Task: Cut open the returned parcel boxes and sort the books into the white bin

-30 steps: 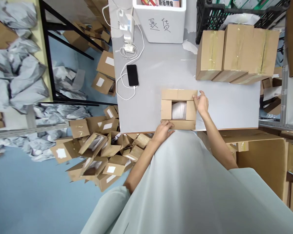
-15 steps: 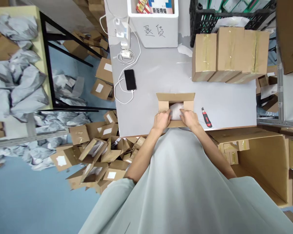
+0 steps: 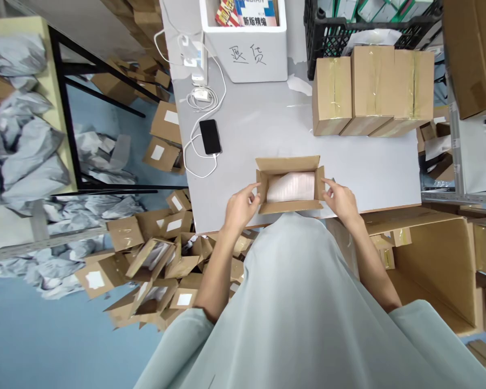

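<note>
A small cardboard box [image 3: 264, 207] lies on the table near its front edge with all its flaps spread outward. Inside it is a pale pinkish-white wrapped item [image 3: 291, 187]. At the box's left end is my left hand [image 3: 241, 206], thumb and index finger apart, fingertips by the side flap. My right hand [image 3: 342, 202] is at the opposite end, its index finger stretched to the right flap. Neither hand grips anything that I can see. The red and black utility knife is mostly hidden behind my right hand.
A phone [image 3: 210, 136] on a white cable lies on the table [image 3: 247, 129] at left. Behind stand a white foam bin [image 3: 259, 46], taped cartons [image 3: 372, 89] and a black crate [image 3: 309, 43]. A large open carton [image 3: 437, 265] sits low right; several boxes pile up low left.
Both hands have moved outward from the opening to the box's ends. The side flaps, folded inward before, now stand outward, and more of the wrapped item shows. The view has shifted slightly.
</note>
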Demonstrator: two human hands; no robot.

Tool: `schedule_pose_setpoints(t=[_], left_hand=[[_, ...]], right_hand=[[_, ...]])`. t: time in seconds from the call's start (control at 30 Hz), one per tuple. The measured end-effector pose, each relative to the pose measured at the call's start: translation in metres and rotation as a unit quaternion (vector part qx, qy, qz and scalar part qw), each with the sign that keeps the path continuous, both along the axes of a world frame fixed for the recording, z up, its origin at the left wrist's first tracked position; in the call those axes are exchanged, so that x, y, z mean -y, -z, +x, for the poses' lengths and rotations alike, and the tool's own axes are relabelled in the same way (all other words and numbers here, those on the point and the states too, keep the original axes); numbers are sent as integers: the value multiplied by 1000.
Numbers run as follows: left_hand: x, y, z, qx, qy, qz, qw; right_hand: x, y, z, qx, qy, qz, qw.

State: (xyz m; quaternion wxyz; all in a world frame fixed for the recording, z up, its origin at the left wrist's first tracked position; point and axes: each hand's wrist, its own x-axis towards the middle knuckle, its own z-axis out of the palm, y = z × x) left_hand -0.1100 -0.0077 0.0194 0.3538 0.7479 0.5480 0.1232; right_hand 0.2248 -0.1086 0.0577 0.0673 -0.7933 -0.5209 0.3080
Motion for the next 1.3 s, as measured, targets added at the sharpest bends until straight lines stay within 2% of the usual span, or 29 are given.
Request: schedule_pose_setpoints(t=[0.13, 0.27, 0.43, 0.53, 0.67, 0.73, 0.8, 0.9, 0.97, 1.13, 1.3], left_hand=[[-5, 1, -24, -9, -60, -37, 997], [-6, -2, -21, -33, -64, -63, 995], [-4, -26, 4, -68, -26, -36, 997], [-3, -41, 28, -40, 2, -7, 999], [-1, -46, 73, 4, 68, -18, 998], [-1, -41, 97, -10, 102, -37, 994], [-1, -33, 118, -67, 120, -64, 988], [-3, -17, 141, -182, 111, -131, 968], [-7, -5, 151, -223, 100, -172, 954], [-17, 25, 168, -234, 87, -232, 940], [-15, 48, 183, -203, 59, -284, 935]], right_hand=[[19, 6, 27, 25, 57, -2, 998], [23, 11, 28, 35, 54, -16, 998], [13, -2, 12, 71, 33, -22, 997], [6, -15, -4, 87, 8, -11, 996], [-6, -26, -34, 61, -55, 0, 997], [-14, -26, -49, 38, -84, -1, 996], [-22, -23, -61, 25, -103, -11, 994], [-29, -17, -71, 37, -109, -45, 992], [-30, -12, -73, 51, -105, -57, 992], [-22, -1, -68, 61, -98, -56, 992], [-13, 8, -61, 60, -88, -59, 993]])
